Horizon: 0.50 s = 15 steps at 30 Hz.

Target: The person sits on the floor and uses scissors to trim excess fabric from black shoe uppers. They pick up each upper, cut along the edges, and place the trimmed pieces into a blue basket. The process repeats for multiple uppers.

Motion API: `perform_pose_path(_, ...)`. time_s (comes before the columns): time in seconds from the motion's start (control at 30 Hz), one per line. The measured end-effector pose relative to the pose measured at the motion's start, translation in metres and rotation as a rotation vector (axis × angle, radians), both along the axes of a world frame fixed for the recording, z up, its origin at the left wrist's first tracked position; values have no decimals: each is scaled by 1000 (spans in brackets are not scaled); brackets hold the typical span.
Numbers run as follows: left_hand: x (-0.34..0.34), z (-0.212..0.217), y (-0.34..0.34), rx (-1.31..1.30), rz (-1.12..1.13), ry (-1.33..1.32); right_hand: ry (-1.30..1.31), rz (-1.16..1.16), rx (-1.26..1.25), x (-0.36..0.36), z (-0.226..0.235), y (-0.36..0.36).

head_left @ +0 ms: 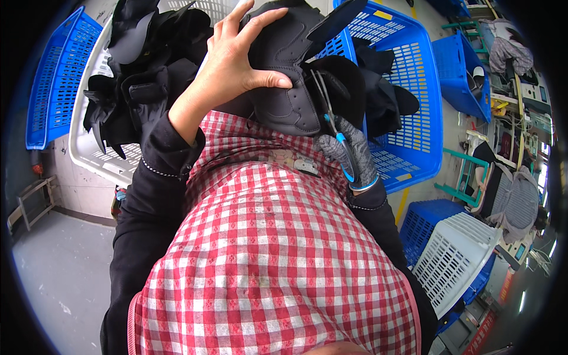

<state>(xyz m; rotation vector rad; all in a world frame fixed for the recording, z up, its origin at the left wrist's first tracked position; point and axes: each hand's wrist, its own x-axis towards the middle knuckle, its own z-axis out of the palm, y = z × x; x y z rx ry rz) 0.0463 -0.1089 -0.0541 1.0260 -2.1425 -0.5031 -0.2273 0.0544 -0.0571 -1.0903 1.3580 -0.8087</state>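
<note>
A black stitched shoe upper (278, 97) is held in front of my apron, its flaps sticking out at the upper right. My bare left hand (228, 56) grips it from the left, thumb stretched across its face and fingers spread over its upper part. In a grey knit glove, my right hand (352, 151) holds scissors (341, 139) with blue-and-black handles. Their blades point up along the right edge of the upper. The blades look slightly parted, and I cannot tell whether anything lies between them.
A white basket (80, 133) full of black shoe uppers stands at the left, beside a blue crate (56, 83). At the right, a large blue basket (426, 130) holds more black pieces. Farther right are a white basket (455, 254), another blue crate (461, 74), and a seated person (518, 195).
</note>
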Motion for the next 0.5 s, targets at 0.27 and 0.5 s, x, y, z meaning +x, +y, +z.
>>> perform_pose_path(0.27, -3, 6, 2, -6, 9, -7, 2, 93, -64, 9, 5, -9)
perform_pose_path(0.5, -3, 11, 5, 26, 24, -43, 6, 97, -31, 6, 6, -9)
